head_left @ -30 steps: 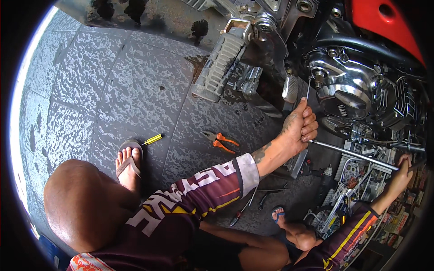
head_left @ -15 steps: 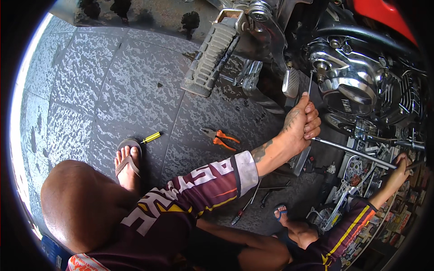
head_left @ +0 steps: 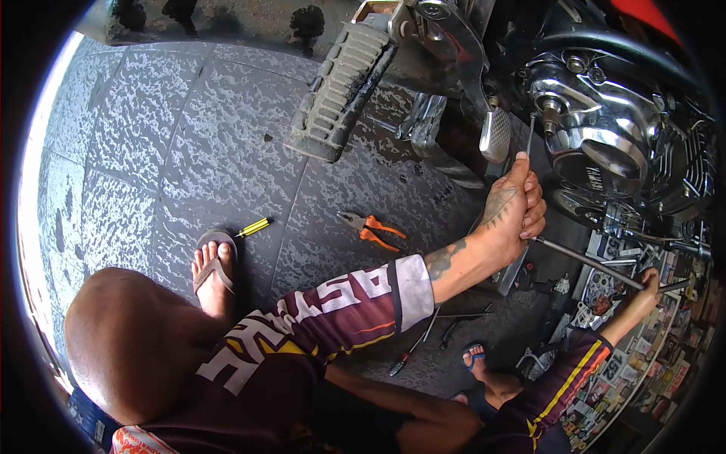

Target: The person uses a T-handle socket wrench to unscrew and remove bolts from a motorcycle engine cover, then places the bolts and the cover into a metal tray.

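Left hand [head_left: 516, 208]: grip curled tight round long metal T-bar [head_left: 589, 262], middle of shaft hidden in fist. Right hand [head_left: 643, 295]: grip closed on T-bar's crosspiece end, fingers hard to make out. T-bar's thin tip beside chrome engine cover [head_left: 586, 125]; contact unclear. Red panel [head_left: 649, 13] cut off by dark rim. Orange-handled pliers [head_left: 369, 223] mid-floor; yellow-handled screwdriver [head_left: 255, 226] nearer floor's left edge, tip meeting sandal [head_left: 214, 268]. Packs [head_left: 631, 363] crowded at right, contents too small to tell.

Pliers [head_left: 369, 223] lie on the floor [head_left: 227, 136] between a screwdriver [head_left: 255, 226] beside a foot [head_left: 215, 274], left, and a motorcycle engine [head_left: 605, 144], right.
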`<move>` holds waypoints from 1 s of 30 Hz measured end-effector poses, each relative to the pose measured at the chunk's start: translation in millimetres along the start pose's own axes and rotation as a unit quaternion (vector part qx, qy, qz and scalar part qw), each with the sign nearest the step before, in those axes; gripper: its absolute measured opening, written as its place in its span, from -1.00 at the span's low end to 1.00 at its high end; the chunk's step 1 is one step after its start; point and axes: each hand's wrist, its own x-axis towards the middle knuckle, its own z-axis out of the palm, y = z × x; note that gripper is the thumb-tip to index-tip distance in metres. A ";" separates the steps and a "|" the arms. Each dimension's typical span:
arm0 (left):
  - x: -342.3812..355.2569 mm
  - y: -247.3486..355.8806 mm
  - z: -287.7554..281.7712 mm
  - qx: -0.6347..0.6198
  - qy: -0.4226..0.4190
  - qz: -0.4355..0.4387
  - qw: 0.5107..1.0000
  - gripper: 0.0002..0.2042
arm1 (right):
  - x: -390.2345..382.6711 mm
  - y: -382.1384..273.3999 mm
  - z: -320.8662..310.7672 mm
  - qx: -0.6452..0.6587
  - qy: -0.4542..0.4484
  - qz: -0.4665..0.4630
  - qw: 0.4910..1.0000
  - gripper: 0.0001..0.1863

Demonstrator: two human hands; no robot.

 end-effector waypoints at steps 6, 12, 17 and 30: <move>0.3 -1.0 -1.1 0.011 0.005 0.010 1.000 -0.60 | -9.6 7.8 4.0 0.006 0.004 0.013 1.000 -0.77; -0.2 -1.1 -1.4 0.006 0.005 0.008 1.000 -0.60 | 3.5 11.6 -7.4 0.028 -0.027 0.020 0.999 -0.79; 0.0 -0.5 -1.6 0.015 0.003 0.011 1.000 -0.61 | 8.1 18.3 -13.5 0.018 -0.039 0.013 0.999 -0.78; 0.8 -1.0 -3.0 0.018 -0.001 0.015 1.000 -0.61 | -9.7 16.0 5.3 0.034 -0.004 0.032 0.999 -0.76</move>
